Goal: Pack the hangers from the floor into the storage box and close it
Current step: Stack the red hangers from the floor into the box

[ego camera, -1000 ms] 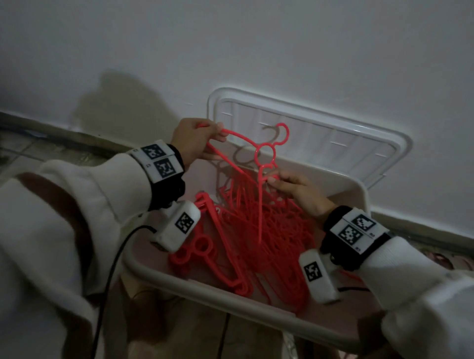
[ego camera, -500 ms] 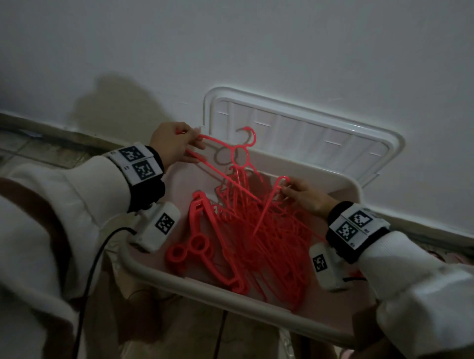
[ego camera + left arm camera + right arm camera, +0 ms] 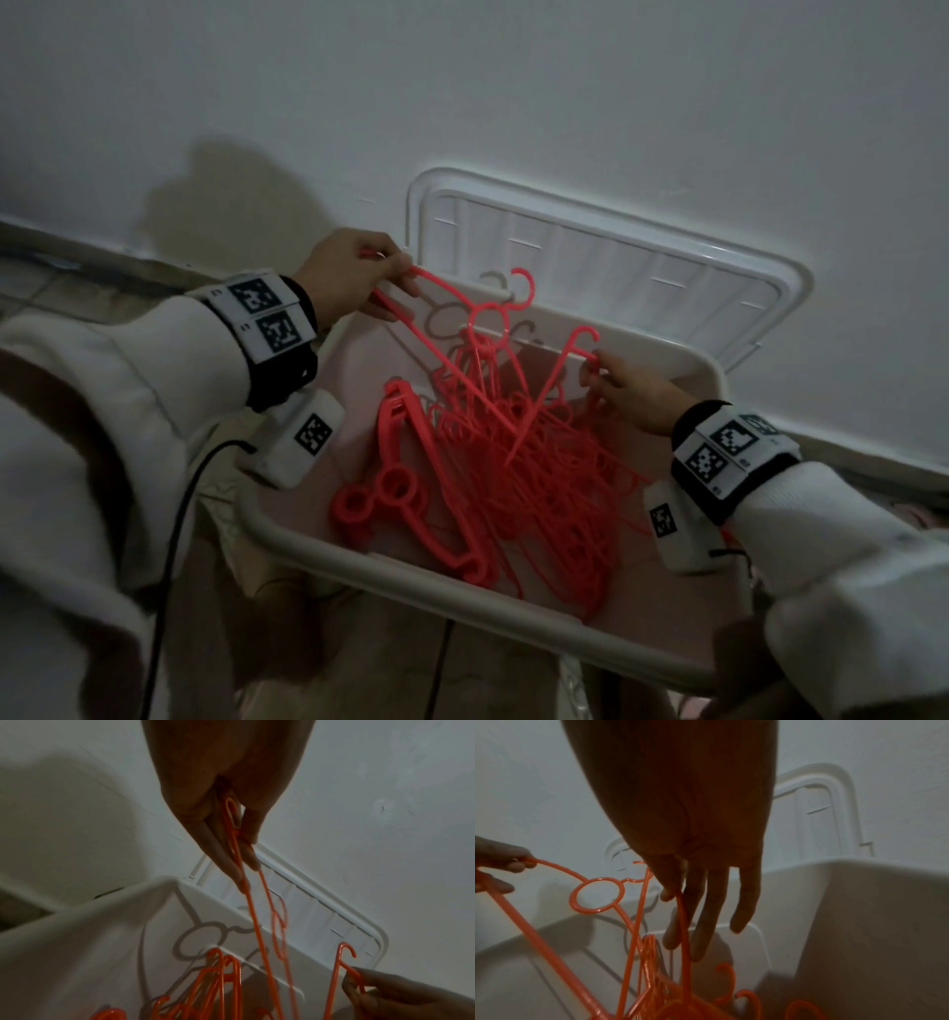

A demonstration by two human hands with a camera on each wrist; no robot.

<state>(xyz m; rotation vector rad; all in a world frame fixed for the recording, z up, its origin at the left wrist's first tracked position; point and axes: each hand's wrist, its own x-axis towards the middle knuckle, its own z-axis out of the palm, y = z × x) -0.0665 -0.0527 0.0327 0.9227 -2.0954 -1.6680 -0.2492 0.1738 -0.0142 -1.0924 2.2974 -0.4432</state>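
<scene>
The hangers (image 3: 493, 462) look like thin red plastic, smooth, with a wet-looking gloss on the ring in the right wrist view. The box (image 3: 513, 580) and its lid (image 3: 616, 257) are whitish plastic, smooth with a dull sheen; the lid is ribbed. The wall (image 3: 462, 92) is matt painted plaster. The sleeves (image 3: 102, 411) are soft, fuzzy cloth.

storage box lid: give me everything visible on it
The lid is white, apparently moulded plastic, a rounded rectangle with a raised rim and shallow ribs and small slots across its inner face. It stands open, upright behind the storage box, its back against the white wall, inner face toward the camera. A held red hanger overlaps its lower edge in the head view; contact cannot be told. No hand touches it. Whether it is hinged to the box is not visible.
</scene>
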